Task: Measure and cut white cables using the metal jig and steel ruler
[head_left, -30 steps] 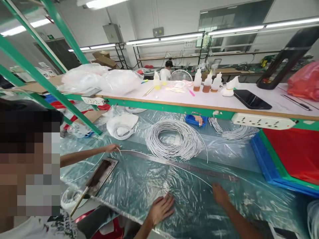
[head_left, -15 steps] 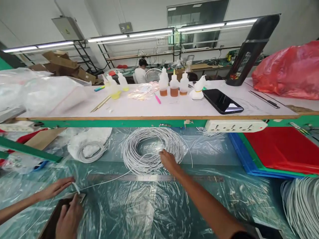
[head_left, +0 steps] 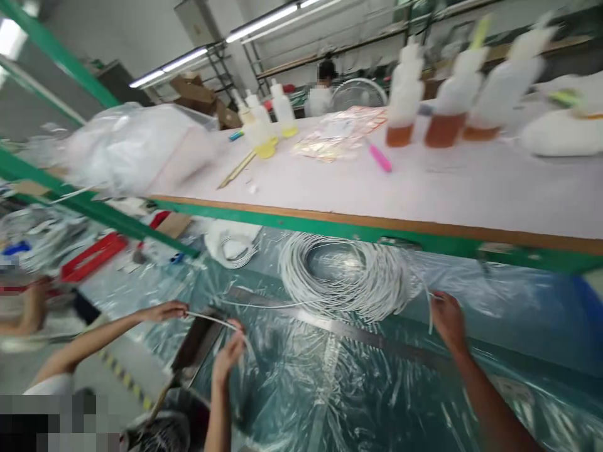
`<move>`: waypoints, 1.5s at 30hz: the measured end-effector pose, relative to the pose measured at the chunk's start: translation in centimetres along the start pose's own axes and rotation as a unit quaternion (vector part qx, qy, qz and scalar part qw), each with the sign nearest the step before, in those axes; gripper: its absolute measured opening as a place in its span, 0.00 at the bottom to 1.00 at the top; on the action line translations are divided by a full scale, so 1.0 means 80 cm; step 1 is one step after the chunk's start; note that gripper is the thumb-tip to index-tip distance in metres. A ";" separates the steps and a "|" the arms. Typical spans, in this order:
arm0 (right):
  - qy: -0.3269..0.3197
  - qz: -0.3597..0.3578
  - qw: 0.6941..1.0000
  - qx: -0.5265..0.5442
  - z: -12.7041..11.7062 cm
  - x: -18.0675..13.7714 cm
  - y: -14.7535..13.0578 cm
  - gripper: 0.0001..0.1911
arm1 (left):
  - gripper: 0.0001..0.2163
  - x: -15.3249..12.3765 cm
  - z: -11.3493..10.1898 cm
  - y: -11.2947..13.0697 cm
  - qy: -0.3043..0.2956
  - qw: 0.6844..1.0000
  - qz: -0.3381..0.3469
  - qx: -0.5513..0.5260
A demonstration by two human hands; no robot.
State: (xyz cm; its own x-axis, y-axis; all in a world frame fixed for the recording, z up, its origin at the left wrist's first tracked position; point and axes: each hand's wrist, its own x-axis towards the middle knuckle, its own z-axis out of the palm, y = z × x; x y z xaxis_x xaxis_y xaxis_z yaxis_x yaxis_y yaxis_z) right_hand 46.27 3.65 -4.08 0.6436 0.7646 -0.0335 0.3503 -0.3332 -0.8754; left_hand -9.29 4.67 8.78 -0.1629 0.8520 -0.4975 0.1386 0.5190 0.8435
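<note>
My right hand (head_left: 448,320) is closed, pinching a thin white cable (head_left: 430,317) just right of a large coil of white cable (head_left: 346,276). A short end hangs below my fingers. The coil lies on plastic film, and a strand runs from it to the left over a steel ruler (head_left: 325,321). At the left, a co-worker's two hands (head_left: 228,355) hold a piece of white cable (head_left: 211,318) stretched between them, beside a dark block (head_left: 196,342). My left hand is not in view.
Above the coil runs a shelf (head_left: 330,194) with bottles (head_left: 445,113), a bag (head_left: 141,147) and a pink tool (head_left: 378,157). A smaller coil (head_left: 238,251) lies left of the large one. A red tray (head_left: 93,257) and another person's arm (head_left: 34,307) are far left.
The view has turned left and tilted. My right hand has moved from the coil's inside to its right, with cable in its fingers. The co-worker's hands have risen off the block.
</note>
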 end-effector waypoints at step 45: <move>-0.035 0.057 0.982 -0.178 -0.338 -0.431 0.036 0.19 | 0.19 -0.310 0.395 -0.196 -0.486 0.649 0.268 0.521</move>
State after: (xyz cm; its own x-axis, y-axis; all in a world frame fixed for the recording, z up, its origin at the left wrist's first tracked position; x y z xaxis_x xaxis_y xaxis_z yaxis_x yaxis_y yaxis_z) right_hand 43.51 -38.60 7.63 0.6482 0.7435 -0.1647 0.5025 -0.5801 -0.6411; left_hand 23.43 -22.42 1.46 0.8041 0.3078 -0.5086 0.5881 -0.5372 0.6046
